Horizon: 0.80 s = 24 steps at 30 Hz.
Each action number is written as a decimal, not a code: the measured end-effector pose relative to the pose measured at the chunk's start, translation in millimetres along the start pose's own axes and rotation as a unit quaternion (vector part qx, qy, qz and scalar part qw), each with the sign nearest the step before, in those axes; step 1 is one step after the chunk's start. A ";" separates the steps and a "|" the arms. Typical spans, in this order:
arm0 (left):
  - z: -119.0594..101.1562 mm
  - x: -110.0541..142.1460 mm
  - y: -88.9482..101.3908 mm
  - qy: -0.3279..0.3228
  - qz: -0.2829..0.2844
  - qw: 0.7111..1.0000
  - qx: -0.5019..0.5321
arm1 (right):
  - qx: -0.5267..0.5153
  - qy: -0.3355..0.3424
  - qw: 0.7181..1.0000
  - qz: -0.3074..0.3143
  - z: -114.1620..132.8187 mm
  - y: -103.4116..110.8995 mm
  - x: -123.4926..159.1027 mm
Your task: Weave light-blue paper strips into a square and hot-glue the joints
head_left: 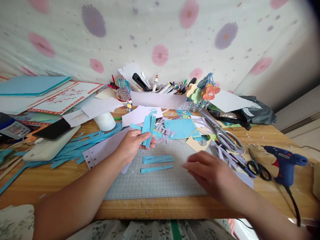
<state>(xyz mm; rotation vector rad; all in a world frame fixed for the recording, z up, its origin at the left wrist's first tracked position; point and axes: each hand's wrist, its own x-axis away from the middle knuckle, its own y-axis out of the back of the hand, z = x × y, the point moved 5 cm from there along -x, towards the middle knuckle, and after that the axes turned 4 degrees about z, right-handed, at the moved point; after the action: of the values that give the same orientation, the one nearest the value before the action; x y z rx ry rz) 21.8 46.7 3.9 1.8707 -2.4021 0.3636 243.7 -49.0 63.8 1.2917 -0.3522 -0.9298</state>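
Observation:
My left hand (133, 141) is closed around several blue paper strips (149, 128), which stand up between the thumb and fingers at different angles. On the grey cutting mat (125, 190) just below it lie more blue strips (158, 159), set roughly side by side, with one single strip (156, 169) nearest me. To the right of these, my right hand (206, 168) hovers over the mat with bent fingers close together. Motion blurs its fingertips, so I cannot make out whether anything is between them.
A blue glue gun (287, 163), black scissors (257, 166) and large grey scissors (225, 133) lie on the right. Long blue strips (82, 145), a phone (52, 129) and a white roll (105, 122) are on the left. Behind stands a pen box (160, 100), with paper scraps before it.

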 end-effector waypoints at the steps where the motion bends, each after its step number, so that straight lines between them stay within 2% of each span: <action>1: 0.0 0.5 0.6 -0.002 0.002 1.000 0.004 | 0.014 0.012 0.998 0.057 4.0 -19.0 -16.3; 4: 1.4 2.5 -1.5 0.002 0.009 1.000 0.016 | 0.059 0.023 0.983 0.171 7.7 -63.5 -58.8; 7: 2.9 4.8 -5.2 0.008 0.010 1.000 0.027 | 0.065 0.005 0.977 0.202 3.1 -80.8 -78.8; 12: 2.6 7.0 -6.8 0.016 0.001 0.999 0.036 | -0.028 -0.025 0.983 0.180 -7.2 -80.5 -76.8; 16: 5.5 8.3 -7.1 0.042 0.001 0.998 0.048 | -0.110 0.001 0.980 0.166 -10.4 -80.2 -74.3; 24: 8.1 10.3 -10.9 0.064 0.009 0.997 0.045 | -0.176 -0.025 0.976 0.129 -10.9 -72.7 -72.9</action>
<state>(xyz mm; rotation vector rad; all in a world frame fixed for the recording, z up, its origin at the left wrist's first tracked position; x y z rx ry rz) 30.3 32.6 -0.4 1.8015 -2.3564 0.5844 178.9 13.6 12.9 0.8764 -0.3665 -0.7646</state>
